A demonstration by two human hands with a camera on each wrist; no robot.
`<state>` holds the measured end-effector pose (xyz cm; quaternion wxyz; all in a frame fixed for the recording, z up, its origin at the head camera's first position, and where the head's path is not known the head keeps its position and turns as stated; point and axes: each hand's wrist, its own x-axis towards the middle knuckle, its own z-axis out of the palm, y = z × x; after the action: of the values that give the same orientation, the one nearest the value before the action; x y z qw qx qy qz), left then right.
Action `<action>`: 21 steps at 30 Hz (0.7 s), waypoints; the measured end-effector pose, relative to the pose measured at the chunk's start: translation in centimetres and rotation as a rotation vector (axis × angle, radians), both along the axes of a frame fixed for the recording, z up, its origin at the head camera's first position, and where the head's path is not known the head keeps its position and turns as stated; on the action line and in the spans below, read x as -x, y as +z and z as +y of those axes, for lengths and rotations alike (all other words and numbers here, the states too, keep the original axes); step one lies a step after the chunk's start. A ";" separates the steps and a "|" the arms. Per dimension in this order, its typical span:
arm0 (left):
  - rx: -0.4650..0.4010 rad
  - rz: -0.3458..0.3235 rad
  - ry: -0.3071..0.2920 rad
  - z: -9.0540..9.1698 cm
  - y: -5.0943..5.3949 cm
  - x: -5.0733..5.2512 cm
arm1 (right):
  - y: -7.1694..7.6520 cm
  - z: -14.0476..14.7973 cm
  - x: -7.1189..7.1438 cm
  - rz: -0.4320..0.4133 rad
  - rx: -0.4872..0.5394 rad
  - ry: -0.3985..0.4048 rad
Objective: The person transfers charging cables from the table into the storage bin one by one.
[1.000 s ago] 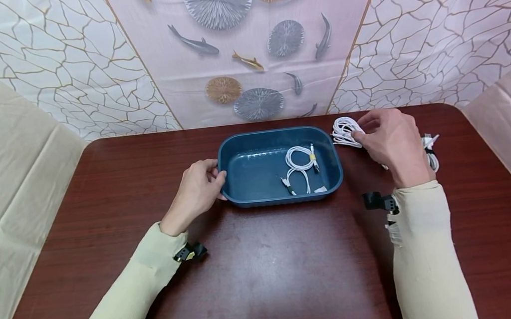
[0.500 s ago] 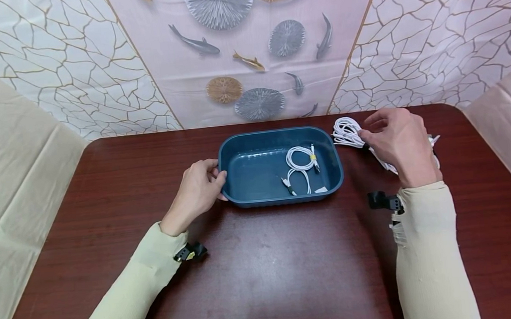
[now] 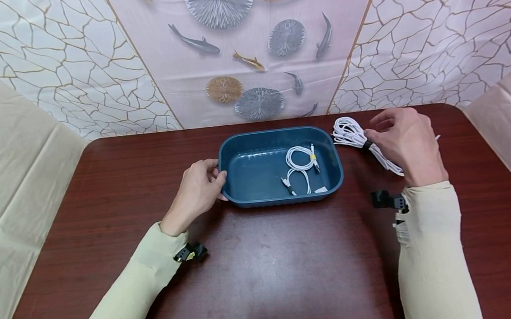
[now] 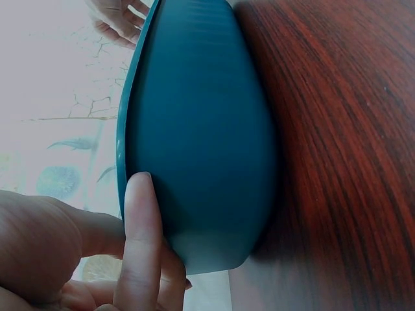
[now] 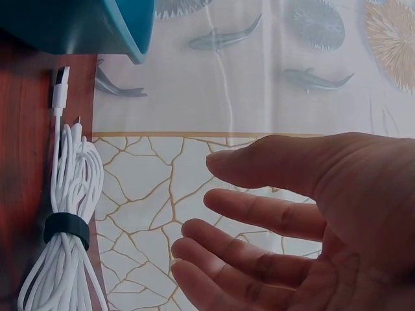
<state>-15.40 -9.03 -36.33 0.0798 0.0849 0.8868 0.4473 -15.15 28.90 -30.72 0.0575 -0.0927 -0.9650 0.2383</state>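
Blue bin and white cable bundle
The bin stands upright; the bundle, cinched by a black band, lies just beside it.

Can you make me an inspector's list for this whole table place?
Surface: dark red, wood-grained table
Job's things: blue tub, upright on the table
Clutter: small white piece in the tub, too small to name
Hands: left hand grips the tub's end; right hand holds nothing, near white bundle
Cables: yellow-tied coil and dark-tied coil in the tub; black strap round the white bundle
Surroundings: fish-patterned backdrop; beige cloth at both sides
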 end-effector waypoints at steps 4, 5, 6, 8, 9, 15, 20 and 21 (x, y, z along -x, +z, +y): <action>-0.001 -0.004 0.000 0.0 0.0 0.0 | 0.0 0.3 -0.1 -0.013 0.001 -0.020; 0.000 -0.005 0.000 0.0 0.0 0.0 | 0.0 0.4 -0.1 -0.016 0.001 -0.026; -0.001 -0.007 0.001 0.0 0.1 0.0 | 0.1 0.4 -0.2 -0.016 0.001 -0.030; -0.001 -0.009 0.002 0.0 0.1 0.0 | 0.0 0.5 -0.2 -0.018 0.006 -0.031; -0.002 -0.011 0.003 0.0 0.1 0.0 | 0.0 0.6 -0.2 -0.019 0.008 -0.030; -0.001 -0.018 0.005 0.0 0.1 0.0 | 0.0 1.0 -0.2 -0.037 0.013 -0.038; -0.004 -0.022 0.005 0.0 0.1 -0.1 | 0.0 1.2 -0.2 -0.044 0.012 -0.046; -0.004 -0.022 0.005 0.0 0.1 -0.1 | 0.0 1.3 -0.2 -0.043 0.012 -0.046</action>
<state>-15.35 -9.04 -36.26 0.0882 0.0780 0.8850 0.4504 -14.94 30.21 -30.73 0.0416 -0.1204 -0.9622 0.2408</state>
